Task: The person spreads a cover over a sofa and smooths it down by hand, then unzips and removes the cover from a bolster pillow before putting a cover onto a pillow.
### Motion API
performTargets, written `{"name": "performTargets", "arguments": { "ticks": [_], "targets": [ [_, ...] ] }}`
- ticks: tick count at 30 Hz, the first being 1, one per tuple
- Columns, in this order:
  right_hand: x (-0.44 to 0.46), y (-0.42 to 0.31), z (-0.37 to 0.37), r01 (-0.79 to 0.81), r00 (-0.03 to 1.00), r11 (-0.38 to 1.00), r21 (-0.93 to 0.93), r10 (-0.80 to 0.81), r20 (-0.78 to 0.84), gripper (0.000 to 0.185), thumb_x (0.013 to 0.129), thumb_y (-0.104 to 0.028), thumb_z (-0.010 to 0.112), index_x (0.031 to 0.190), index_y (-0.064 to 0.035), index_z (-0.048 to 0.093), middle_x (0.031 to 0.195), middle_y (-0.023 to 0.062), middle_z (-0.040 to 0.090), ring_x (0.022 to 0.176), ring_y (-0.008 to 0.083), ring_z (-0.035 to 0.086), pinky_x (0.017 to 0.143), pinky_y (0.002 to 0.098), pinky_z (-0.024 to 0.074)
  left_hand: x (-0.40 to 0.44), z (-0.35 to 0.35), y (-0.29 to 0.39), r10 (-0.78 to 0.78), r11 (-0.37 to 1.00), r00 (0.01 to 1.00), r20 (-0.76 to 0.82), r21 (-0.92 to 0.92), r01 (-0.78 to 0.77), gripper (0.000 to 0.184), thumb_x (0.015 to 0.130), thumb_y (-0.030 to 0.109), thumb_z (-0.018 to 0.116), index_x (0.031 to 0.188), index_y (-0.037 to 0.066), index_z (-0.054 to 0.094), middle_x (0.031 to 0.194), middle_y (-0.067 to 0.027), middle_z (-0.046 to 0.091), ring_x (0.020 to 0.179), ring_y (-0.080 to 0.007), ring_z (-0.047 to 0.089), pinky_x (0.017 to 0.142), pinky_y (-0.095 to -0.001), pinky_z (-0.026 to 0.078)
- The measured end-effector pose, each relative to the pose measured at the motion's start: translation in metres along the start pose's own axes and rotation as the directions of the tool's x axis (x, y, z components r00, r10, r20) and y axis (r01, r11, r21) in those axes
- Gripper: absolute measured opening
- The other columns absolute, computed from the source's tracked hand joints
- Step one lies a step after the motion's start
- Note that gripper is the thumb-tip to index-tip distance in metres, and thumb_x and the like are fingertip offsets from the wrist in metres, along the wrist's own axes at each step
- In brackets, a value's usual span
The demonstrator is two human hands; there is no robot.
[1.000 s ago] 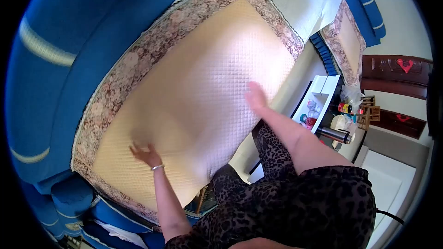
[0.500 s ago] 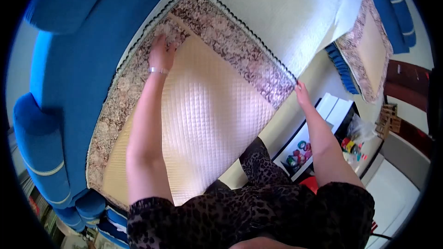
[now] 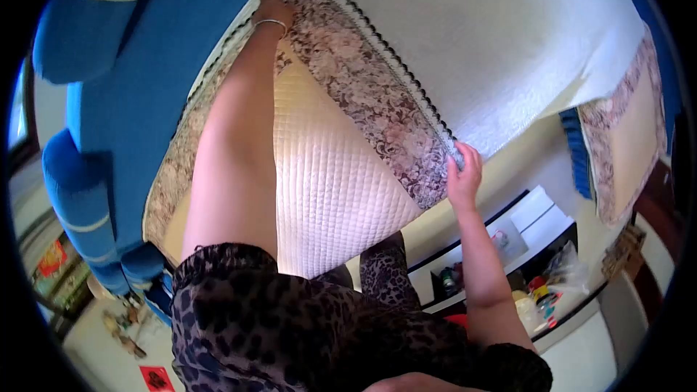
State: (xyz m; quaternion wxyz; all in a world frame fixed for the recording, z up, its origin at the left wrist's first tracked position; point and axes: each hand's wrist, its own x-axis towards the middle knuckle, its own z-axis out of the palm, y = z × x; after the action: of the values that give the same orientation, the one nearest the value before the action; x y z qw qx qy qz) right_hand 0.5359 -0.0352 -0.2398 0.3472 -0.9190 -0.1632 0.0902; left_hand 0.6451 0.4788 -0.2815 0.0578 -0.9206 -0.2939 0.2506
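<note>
A quilted cream sofa cover with a floral border and a braided edge lies over the blue sofa. At the cover's upper left corner is my left hand, with a bracelet at its wrist; its fingers are bent over the floral border. My right hand pinches the cover's right corner between thumb and fingers. Beyond the braided edge spreads a whitish cloth.
Another floral-bordered cover is at the right. Below it stand a white and black table with bottles and a plastic bag, and wooden stools. Blue cushions lie at the left.
My left hand has moved from the middle of the cover up to its far corner. My right hand has taken hold of the right corner. The view has shifted.
</note>
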Motion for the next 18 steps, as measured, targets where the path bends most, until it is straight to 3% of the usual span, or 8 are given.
{"name": "performTargets", "arguments": {
  "ticks": [2,7,8,9,10,13,16,18],
  "targets": [
    [0.036,-0.029,0.026,0.022,0.998,0.999,-0.027,-0.021,0.067,0.038,0.082,-0.016,0.063,0.118,-0.0038,0.055,0.113,0.0171,0.057,0.107,0.0357,0.051,0.094,0.0434,0.0398,-0.006,0.009,-0.012,0.028,0.889,0.993,0.114,0.452,-0.077,0.049,0.096,0.023,0.050,0.143,0.017,0.036,0.150,-0.0085,0.025,0.134,-0.0280,0.030,0.102,-0.0454,0.043],
    [0.118,-0.085,0.103,0.168,0.983,0.982,-0.082,-0.161,0.083,0.044,0.080,-0.016,0.065,0.120,-0.0027,0.054,0.112,0.0170,0.054,0.105,0.0357,0.050,0.090,0.0437,0.0412,-0.011,0.041,-0.065,0.021,0.830,0.985,0.174,0.546,-0.114,0.039,0.096,0.022,0.049,0.134,0.027,0.049,0.142,-0.0028,0.037,0.131,-0.0227,0.034,0.099,-0.0437,0.045],
    [0.132,-0.094,0.115,0.194,0.980,0.977,-0.087,-0.188,0.071,0.044,0.080,-0.016,0.065,0.120,-0.0030,0.054,0.112,0.0169,0.053,0.104,0.0355,0.050,0.090,0.0438,0.0413,-0.010,0.056,-0.080,-0.060,0.973,0.993,0.101,0.229,0.035,0.037,0.096,0.024,0.049,0.133,0.028,0.050,0.141,-0.0024,0.039,0.130,-0.0217,0.036,0.098,-0.0438,0.045],
    [0.145,-0.103,0.125,0.220,0.975,0.971,-0.096,-0.216,0.056,0.044,0.080,-0.015,0.065,0.120,-0.0032,0.054,0.112,0.0168,0.053,0.104,0.0354,0.050,0.089,0.0440,0.0414,-0.009,0.066,-0.092,-0.160,0.978,0.986,0.053,-0.128,0.166,0.036,0.096,0.026,0.048,0.131,0.029,0.051,0.140,-0.0021,0.040,0.129,-0.0207,0.038,0.097,-0.0438,0.045],
    [0.156,-0.112,0.132,0.247,0.969,0.963,-0.112,-0.242,0.056,0.044,0.080,-0.016,0.065,0.120,-0.0035,0.055,0.113,0.0171,0.053,0.105,0.0354,0.050,0.089,0.0440,0.0415,-0.039,0.035,-0.090,-0.266,0.924,0.963,0.051,-0.270,0.270,0.036,0.093,0.034,0.051,0.129,0.026,0.053,0.135,-0.0048,0.046,0.121,-0.0228,0.048,0.095,-0.0432,0.046],
    [0.183,-0.131,0.155,0.323,0.946,0.931,-0.169,-0.320,0.050,0.044,0.080,-0.018,0.064,0.121,-0.0040,0.055,0.116,0.0178,0.053,0.107,0.0357,0.049,0.090,0.0443,0.0415,-0.052,0.059,-0.134,-0.145,0.931,0.988,-0.046,-0.344,0.121,0.040,0.091,0.038,0.053,0.127,0.022,0.054,0.132,-0.0099,0.049,0.116,-0.0292,0.052,0.094,-0.0433,0.046],
    [0.212,-0.142,0.178,0.351,0.936,0.922,-0.163,-0.341,0.088,0.046,0.082,-0.024,0.063,0.122,-0.0032,0.054,0.122,0.0190,0.051,0.112,0.0376,0.047,0.093,0.0450,0.0408,-0.071,0.073,-0.161,-0.188,0.947,0.976,-0.113,-0.286,0.150,0.042,0.088,0.039,0.056,0.125,0.018,0.055,0.129,-0.0121,0.052,0.116,-0.0309,0.052,0.093,-0.0438,0.047],
    [0.236,-0.149,0.200,0.358,0.933,0.912,-0.200,-0.359,0.034,0.049,0.083,-0.027,0.063,0.124,-0.0030,0.052,0.122,0.0197,0.052,0.112,0.0384,0.048,0.094,0.0456,0.0411,-0.080,0.086,-0.175,-0.228,0.922,0.964,-0.137,-0.349,0.169,0.042,0.087,0.038,0.059,0.123,0.016,0.057,0.129,-0.0126,0.053,0.115,-0.0313,0.053,0.092,-0.0438,0.047]
  ]
}}
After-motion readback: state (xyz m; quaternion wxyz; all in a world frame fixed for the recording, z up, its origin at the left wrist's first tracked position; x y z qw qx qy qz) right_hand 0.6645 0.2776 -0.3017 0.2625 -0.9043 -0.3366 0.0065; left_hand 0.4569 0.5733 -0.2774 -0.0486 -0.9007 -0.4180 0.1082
